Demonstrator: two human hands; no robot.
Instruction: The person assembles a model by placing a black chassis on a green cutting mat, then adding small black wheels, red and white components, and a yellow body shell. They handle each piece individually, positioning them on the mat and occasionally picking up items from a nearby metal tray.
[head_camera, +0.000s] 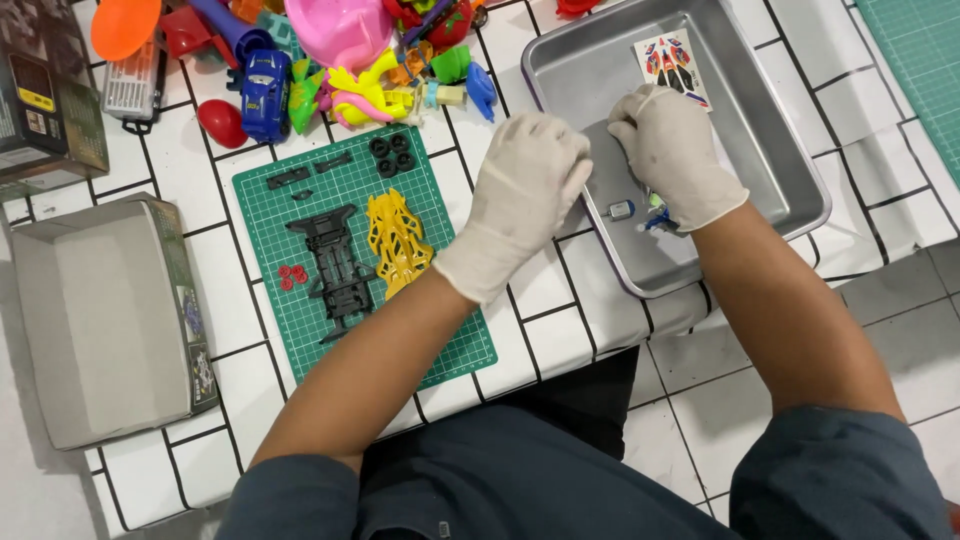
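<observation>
Both gloved hands meet over the near-left part of the metal tray (770, 190). The left hand (525, 190) is curled shut and the right hand (672, 150) is closed downward; what either pinches is hidden, so I cannot tell. Small loose pieces, among them a grey motor-like part (620, 210), lie in the tray, likely so they cannot roll off. On the green cutting mat (440, 330) a yellow body shell (398, 240), black chassis (335, 265) and black tyres (390, 152) are laid out apart.

Gloved hands (600, 170) meet over a metal tray (790, 190).
</observation>
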